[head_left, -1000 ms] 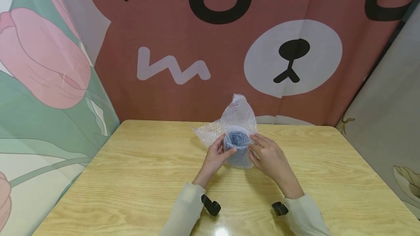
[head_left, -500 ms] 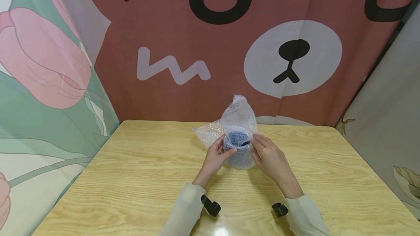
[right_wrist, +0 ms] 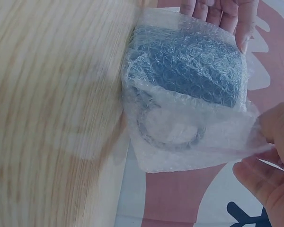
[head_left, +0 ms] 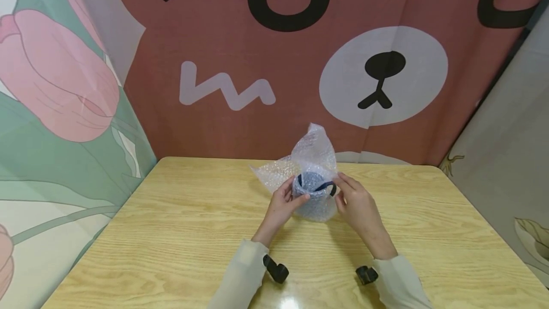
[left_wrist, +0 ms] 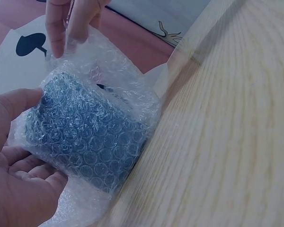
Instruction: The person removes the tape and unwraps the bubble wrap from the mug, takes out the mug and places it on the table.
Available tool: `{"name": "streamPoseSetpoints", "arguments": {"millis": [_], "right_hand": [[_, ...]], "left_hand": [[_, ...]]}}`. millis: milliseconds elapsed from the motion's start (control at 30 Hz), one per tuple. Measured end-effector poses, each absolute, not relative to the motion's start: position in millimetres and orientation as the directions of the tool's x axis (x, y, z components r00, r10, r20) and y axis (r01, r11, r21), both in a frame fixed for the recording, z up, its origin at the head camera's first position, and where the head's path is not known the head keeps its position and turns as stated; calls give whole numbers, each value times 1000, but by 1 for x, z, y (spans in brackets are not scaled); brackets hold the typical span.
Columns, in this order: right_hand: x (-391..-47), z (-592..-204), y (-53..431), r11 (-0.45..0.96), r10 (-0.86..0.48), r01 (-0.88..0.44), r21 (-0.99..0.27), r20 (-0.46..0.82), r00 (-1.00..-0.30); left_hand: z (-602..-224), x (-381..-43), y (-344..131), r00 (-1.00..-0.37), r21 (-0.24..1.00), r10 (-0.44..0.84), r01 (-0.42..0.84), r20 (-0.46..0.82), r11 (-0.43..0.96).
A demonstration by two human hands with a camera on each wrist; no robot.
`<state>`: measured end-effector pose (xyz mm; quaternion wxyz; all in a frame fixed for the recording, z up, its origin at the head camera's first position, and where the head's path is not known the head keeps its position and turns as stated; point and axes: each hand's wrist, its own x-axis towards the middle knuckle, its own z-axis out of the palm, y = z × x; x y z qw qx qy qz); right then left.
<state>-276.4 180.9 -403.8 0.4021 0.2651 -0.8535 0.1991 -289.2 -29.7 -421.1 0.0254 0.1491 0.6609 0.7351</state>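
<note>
Though wide round the blue mug (left_wrist: 90, 132), left fingers (left_wrist: 20, 100) in a grip; right fingers (head_left: 346, 181) pinch-tight on bubble wrap (head_left: 314, 149).

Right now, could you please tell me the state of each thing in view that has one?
Bubble wrap: partly open, one flap raised.
Blue mug: upright, largely covered by the wrap.
Left hand: holding the wrapped mug's side.
Right hand: pinching the wrap's edge.
Printed backdrop: hanging, creased.

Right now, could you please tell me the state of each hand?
Left hand: holding the blue handled mug through clear plastic bubble wrap.
Right hand: pinching an edge of that wrap.
</note>
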Motion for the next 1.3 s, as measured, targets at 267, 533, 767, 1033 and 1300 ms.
{"name": "streamPoseSetpoints", "arguments": {"millis": [267,533,767,1033,1300], "right_hand": [[-276,-405,182,785,-301,-603,-141,764,-570],[-275,-406,183,803,-328,-585,-116,733,-596],[-276,-406,184,812,-297,-566,-146,731,-614],[-278,-407,184,792,-270,-588,-164,770,-579],[-277,-404,186,769,-204,-580,-269,756,-622]], "left_hand": [[-432,-297,-28,-956,980,228,158,183,-124],[-409,-280,-31,-953,980,243,155,181,-125],[-408,-279,-31,-952,979,241,161,188,-128],[-408,-279,-32,-952,981,248,150,177,-125],[-414,-284,-31,-952,980,245,161,185,-115]]}}
